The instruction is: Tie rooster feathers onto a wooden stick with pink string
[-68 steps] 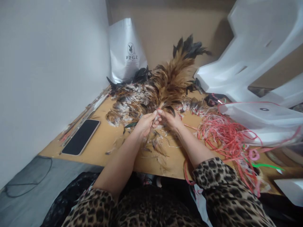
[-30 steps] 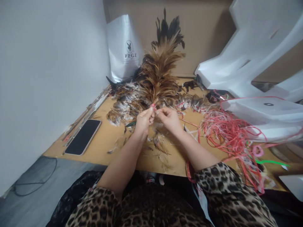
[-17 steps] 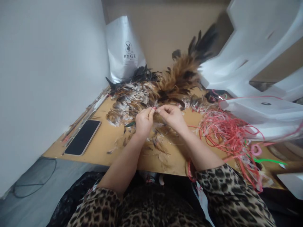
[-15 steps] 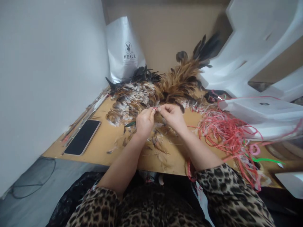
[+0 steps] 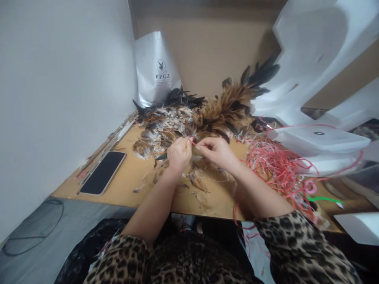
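My left hand is closed in a fist over the table's middle, with a pinch at the thumb and forefinger. A short stretch of red string runs from that pinch to my right hand, whose thumb and forefinger also press on it. Whether anything else is inside my left fist is hidden. Just left of it a dark green feather shows. Behind my hands lies a heap of brown and white feathers; a long bunch of brown and black feathers slants up to the right.
A phone lies at the table's left. Tangled red string spreads on the right beside a white plastic box. A silver-white bag stands at the back. Loose feathers lie near the front edge.
My hands have drawn slightly apart, the right one shifting a little right and down, so more red string shows between them. The view has tilted slightly.
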Demonstrator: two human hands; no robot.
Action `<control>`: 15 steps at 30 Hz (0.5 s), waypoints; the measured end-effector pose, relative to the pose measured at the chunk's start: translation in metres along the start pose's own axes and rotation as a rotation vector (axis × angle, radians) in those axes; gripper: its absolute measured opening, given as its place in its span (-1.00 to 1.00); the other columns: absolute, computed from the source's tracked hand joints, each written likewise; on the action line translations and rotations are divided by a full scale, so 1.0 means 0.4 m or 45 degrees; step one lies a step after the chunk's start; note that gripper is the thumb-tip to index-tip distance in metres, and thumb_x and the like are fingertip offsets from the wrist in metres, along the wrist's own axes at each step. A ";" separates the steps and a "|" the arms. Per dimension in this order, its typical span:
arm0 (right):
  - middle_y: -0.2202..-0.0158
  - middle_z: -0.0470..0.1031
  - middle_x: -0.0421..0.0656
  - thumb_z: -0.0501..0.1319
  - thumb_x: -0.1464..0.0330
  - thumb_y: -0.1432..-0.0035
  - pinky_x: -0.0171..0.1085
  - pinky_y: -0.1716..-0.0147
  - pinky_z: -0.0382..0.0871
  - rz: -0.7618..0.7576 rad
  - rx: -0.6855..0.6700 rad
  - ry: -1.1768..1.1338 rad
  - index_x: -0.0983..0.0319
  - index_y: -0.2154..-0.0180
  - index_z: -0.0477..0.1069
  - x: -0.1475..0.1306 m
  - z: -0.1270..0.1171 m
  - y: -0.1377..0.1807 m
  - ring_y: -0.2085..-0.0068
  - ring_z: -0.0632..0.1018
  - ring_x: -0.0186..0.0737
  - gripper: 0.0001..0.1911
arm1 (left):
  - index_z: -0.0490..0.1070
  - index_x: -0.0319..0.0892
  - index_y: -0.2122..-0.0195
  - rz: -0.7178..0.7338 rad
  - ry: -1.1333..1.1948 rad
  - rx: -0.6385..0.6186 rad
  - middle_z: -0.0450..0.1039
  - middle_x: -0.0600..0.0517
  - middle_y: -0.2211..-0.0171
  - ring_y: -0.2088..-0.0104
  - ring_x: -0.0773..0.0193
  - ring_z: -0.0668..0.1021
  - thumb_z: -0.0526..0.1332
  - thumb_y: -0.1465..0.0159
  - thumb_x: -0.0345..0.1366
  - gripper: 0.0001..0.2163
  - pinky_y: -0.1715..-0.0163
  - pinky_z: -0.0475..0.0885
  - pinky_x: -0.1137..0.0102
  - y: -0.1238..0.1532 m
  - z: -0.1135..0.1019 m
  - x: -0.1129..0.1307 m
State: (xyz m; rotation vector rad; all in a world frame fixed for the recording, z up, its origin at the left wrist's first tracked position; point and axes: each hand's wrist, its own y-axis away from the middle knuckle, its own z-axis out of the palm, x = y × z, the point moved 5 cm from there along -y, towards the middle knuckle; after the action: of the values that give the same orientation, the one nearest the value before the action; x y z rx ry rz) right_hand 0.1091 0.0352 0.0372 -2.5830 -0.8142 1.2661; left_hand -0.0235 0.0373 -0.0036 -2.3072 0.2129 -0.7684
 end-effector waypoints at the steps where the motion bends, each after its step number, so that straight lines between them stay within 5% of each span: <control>1: 0.60 0.38 -0.24 0.16 0.28 -0.08 -0.36 0.51 0.14 0.012 -0.050 0.032 0.30 0.46 0.49 0.004 -0.024 0.007 0.54 0.32 -0.39 -0.76 | 0.45 -0.18 0.43 -0.020 -0.018 0.026 0.38 -0.02 0.49 0.45 0.31 0.37 0.00 -0.31 -0.27 -0.72 0.43 0.11 0.39 -0.005 -0.008 -0.007; 3: 0.59 0.40 -0.22 0.20 0.25 -0.06 -0.36 0.52 0.15 0.045 -0.065 0.087 0.29 0.46 0.50 0.016 -0.094 0.021 0.54 0.33 -0.39 -0.76 | 0.43 -0.18 0.49 -0.048 -0.053 0.091 0.36 -0.01 0.52 0.48 0.32 0.34 0.01 -0.30 -0.28 -0.71 0.45 0.08 0.38 -0.015 -0.025 -0.023; 8: 0.54 0.47 -0.14 0.31 0.19 0.05 -0.33 0.53 0.21 0.227 0.279 0.106 0.28 0.44 0.53 0.050 -0.335 0.039 0.54 0.38 -0.38 -0.74 | 0.27 -0.20 0.66 0.021 -0.050 0.147 0.25 0.04 0.62 0.55 0.37 0.27 0.03 -0.26 -0.33 -0.67 0.48 0.05 0.38 -0.028 -0.057 -0.031; 15: 0.61 0.41 -0.13 0.37 0.16 0.13 -0.31 0.59 0.15 0.365 0.719 0.396 0.34 0.39 0.55 0.091 -0.554 0.050 0.61 0.29 -0.46 -0.64 | 0.22 -0.21 0.70 0.229 0.147 -0.130 0.19 0.08 0.66 0.59 0.43 0.24 0.07 -0.23 -0.30 -0.66 0.51 0.04 0.40 -0.031 -0.063 -0.016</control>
State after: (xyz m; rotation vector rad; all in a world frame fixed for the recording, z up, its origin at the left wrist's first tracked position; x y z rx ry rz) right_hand 0.3059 0.0596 0.1450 -2.3722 -0.0150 0.9348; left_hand -0.0442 0.0348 0.0165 -2.3021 0.5148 -0.8150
